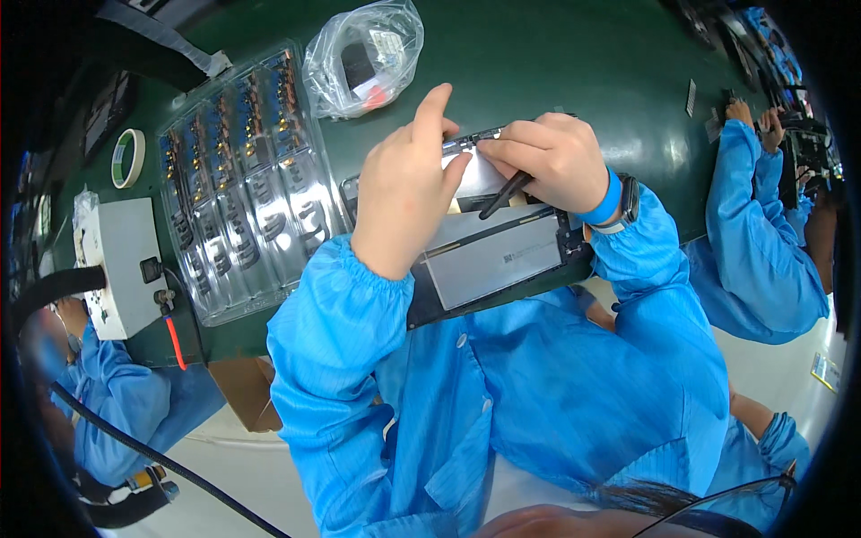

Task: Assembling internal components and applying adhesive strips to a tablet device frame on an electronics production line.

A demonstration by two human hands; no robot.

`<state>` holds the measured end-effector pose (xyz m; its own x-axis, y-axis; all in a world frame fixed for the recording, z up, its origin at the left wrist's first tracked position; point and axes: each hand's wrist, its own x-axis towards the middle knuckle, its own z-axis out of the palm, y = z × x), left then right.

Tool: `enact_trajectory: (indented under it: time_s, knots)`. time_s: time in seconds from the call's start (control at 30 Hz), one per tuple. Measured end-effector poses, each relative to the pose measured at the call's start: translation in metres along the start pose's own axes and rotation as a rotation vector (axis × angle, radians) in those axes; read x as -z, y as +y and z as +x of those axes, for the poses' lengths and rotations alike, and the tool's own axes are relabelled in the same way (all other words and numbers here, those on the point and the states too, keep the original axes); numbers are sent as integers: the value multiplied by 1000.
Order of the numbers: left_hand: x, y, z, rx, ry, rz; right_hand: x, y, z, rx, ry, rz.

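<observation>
In front of me an opened flat electronic device with a black frame (pixel 429 303) lies on the green table. A silver-grey panel (pixel 493 260) fills its near part, and another bright panel shows between my hands. My left hand (pixel 405 184) is over its far left side, index finger stretched out and thumb apart, nothing visible in its grasp. My right hand (pixel 554 161) has its thumb and index finger pinched at the far edge, where small parts are too tiny to name. A slim black tool (pixel 507 195) sticks out from under its curled fingers, slanting toward me.
Left of the device stands a clear plastic tray (pixel 256 193) of small circuit parts. Beyond it sits a clear bag (pixel 363 61) with parts. Farther left are a tape roll (pixel 128 159) and a white box (pixel 123 260). Co-workers in blue sleeves (pixel 749 206) work at both sides.
</observation>
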<state>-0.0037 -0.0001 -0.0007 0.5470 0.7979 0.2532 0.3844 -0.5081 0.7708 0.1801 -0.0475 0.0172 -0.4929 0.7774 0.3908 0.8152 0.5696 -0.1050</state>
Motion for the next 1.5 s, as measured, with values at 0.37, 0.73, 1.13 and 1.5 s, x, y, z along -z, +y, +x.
enact_trajectory:
  time_s: [0.37, 0.73, 1.13, 1.5]
  knots:
    - [4, 5, 0, -225, -23, 165, 1, -3, 2, -47, -42, -33]
    - [4, 15, -13, -363, -83, 616, 44, 13, -54, -559, 47, 101]
    - [18, 24, -13, -339, -177, 580, 38, 14, -54, -677, 214, 525]
    - [22, 31, -11, -315, -313, 696, 25, 23, -60, -808, 302, 680]
